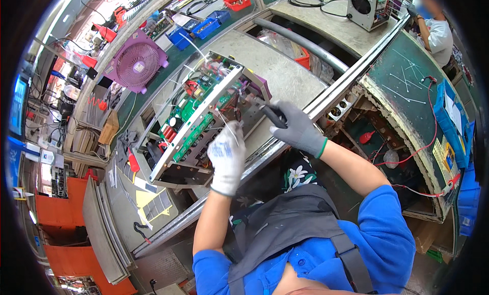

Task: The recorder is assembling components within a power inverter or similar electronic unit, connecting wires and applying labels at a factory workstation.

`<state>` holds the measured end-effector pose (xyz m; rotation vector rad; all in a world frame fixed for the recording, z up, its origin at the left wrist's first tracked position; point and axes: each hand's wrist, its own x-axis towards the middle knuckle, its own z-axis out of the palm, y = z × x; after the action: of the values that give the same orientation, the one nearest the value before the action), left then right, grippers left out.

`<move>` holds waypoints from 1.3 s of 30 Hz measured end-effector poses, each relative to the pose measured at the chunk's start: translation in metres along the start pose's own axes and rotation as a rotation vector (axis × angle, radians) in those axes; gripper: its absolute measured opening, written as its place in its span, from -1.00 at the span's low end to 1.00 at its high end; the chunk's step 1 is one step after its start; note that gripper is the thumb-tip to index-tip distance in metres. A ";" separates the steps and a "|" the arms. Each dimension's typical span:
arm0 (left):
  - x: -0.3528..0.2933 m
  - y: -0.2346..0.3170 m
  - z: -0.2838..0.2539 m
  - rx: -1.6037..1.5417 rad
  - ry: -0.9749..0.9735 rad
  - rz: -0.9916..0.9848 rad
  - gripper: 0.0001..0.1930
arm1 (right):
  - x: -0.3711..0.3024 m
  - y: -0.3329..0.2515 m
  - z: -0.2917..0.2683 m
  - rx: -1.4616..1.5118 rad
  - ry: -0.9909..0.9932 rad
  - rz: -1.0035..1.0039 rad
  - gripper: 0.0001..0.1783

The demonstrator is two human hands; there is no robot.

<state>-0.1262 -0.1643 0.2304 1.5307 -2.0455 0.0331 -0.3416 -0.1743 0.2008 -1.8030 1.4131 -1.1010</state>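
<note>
Workshop bench [289, 70] holds an open circuit unit [190, 110]

Its long axis runs from seven o'clock to one; a purple fan [137, 66] stands beyond at ten o'clock. From the gloved left hand [226, 155], the nearer one, the unit lies at eleven o'clock, just beside it. That hand is curled by a thin white strip [224, 120]; whether it pinches it, I cannot tell. The gloved right hand [300, 129] grips a black-handled tool [274, 117] pointing to ten o'clock. Blur hides the tool's tip, and the left hand covers part of the unit's near edge
</note>
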 end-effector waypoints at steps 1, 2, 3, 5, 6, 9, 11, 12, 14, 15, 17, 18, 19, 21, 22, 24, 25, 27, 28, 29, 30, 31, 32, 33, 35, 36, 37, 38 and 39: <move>-0.007 0.007 -0.010 -0.050 -0.040 0.032 -0.89 | 0.001 -0.001 -0.004 -0.101 0.120 -0.105 -0.28; -0.013 0.018 -0.020 -0.035 -0.118 0.031 -0.89 | 0.006 -0.005 -0.011 -0.220 0.173 -0.158 -0.26; -0.015 0.036 -0.037 -0.026 -0.201 0.032 -0.89 | 0.011 -0.007 -0.020 -0.345 0.227 -0.205 -0.24; -0.021 0.041 -0.062 -0.052 -0.110 0.101 -0.89 | 0.021 -0.021 -0.029 -0.386 0.289 -0.239 -0.22; -0.019 0.042 -0.073 -0.082 -0.020 0.175 -0.89 | 0.030 -0.029 -0.036 -0.411 0.283 -0.287 -0.20; 0.008 0.018 -0.105 -0.389 0.174 0.122 -0.84 | 0.065 -0.049 -0.059 -0.525 0.211 -0.387 -0.18; 0.047 0.025 -0.135 -0.412 0.128 -0.132 -0.84 | 0.091 -0.068 -0.070 -0.667 0.083 -0.311 -0.22; 0.071 0.018 -0.139 -0.326 0.110 -0.162 -0.84 | 0.105 -0.080 -0.073 -0.670 0.084 -0.322 -0.22; 0.090 -0.002 -0.144 -0.232 0.101 -0.203 -0.82 | 0.125 -0.104 -0.075 -0.844 -0.051 -0.340 -0.30; 0.097 -0.008 -0.143 -0.036 0.186 -0.030 -0.82 | 0.125 -0.110 -0.077 -0.847 -0.044 -0.343 -0.30; 0.086 -0.014 -0.145 0.206 0.294 0.170 -0.84 | 0.112 -0.116 -0.077 -0.822 -0.126 -0.552 -0.33; 0.076 -0.006 -0.152 0.200 0.346 0.246 -0.85 | 0.101 -0.110 -0.076 -0.793 -0.109 -0.642 -0.35; 0.063 -0.004 -0.154 0.200 0.394 0.313 -0.87 | 0.087 -0.106 -0.077 -0.756 -0.093 -0.764 -0.36; 0.031 0.002 -0.144 -0.018 0.183 0.053 -0.88 | 0.068 -0.100 -0.081 -0.756 -0.097 -0.825 -0.38; 0.016 0.003 -0.129 -0.258 0.060 -0.083 -0.88 | 0.065 -0.095 -0.079 -0.847 -0.075 -0.865 -0.44; -0.006 0.000 -0.095 -0.686 -0.101 -0.301 -0.82 | 0.070 -0.095 -0.069 -0.894 -0.023 -0.935 -0.43; -0.013 -0.005 -0.076 -0.887 -0.133 -0.373 -0.78 | 0.077 -0.098 -0.063 -0.948 0.040 -1.013 -0.42; -0.016 -0.013 -0.046 -1.154 -0.139 -0.533 -0.71 | 0.084 -0.100 -0.055 -0.997 0.049 -1.048 -0.52; -0.014 -0.006 -0.037 -1.238 -0.113 -0.579 -0.70 | 0.087 -0.099 -0.055 -1.047 0.068 -1.068 -0.53; -0.008 0.001 -0.035 -1.245 -0.114 -0.578 -0.70 | 0.089 -0.099 -0.056 -1.096 0.087 -1.088 -0.55; -0.002 0.009 -0.036 -1.385 -0.168 -0.669 -0.69 | 0.089 -0.100 -0.059 -1.101 0.081 -1.089 -0.55; 0.003 0.014 -0.037 -1.522 -0.223 -0.760 -0.68 | 0.089 -0.101 -0.063 -1.114 0.071 -1.091 -0.55; 0.005 0.010 -0.033 -1.694 -0.306 -0.701 -0.65 | 0.088 -0.103 -0.066 -1.127 0.061 -1.093 -0.55; 0.006 0.007 -0.032 -1.695 -0.304 -0.698 -0.65 | 0.088 -0.104 -0.065 -1.128 0.062 -1.095 -0.55; 0.007 0.004 -0.033 -1.767 -0.310 -0.640 -0.66 | 0.088 -0.106 -0.061 -1.092 0.062 -1.131 -0.60; 0.008 0.005 -0.034 -1.736 -0.299 -0.649 -0.67 | 0.088 -0.106 -0.060 -1.096 0.065 -1.126 -0.60; 0.008 0.005 -0.035 -1.735 -0.305 -0.646 -0.67 | 0.090 -0.106 -0.059 -1.090 0.064 -1.151 -0.61; 0.009 0.004 -0.035 -1.710 -0.304 -0.645 -0.68 | 0.092 -0.106 -0.057 -1.082 0.064 -1.177 -0.62; 0.009 0.003 -0.036 -1.684 -0.299 -0.647 -0.68 | 0.095 -0.104 -0.054 -1.082 0.066 -1.174 -0.62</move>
<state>-0.1157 -0.1589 0.2654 0.8606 -0.8555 -1.7104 -0.3307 -0.2369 0.3383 -3.6596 0.9237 -0.8563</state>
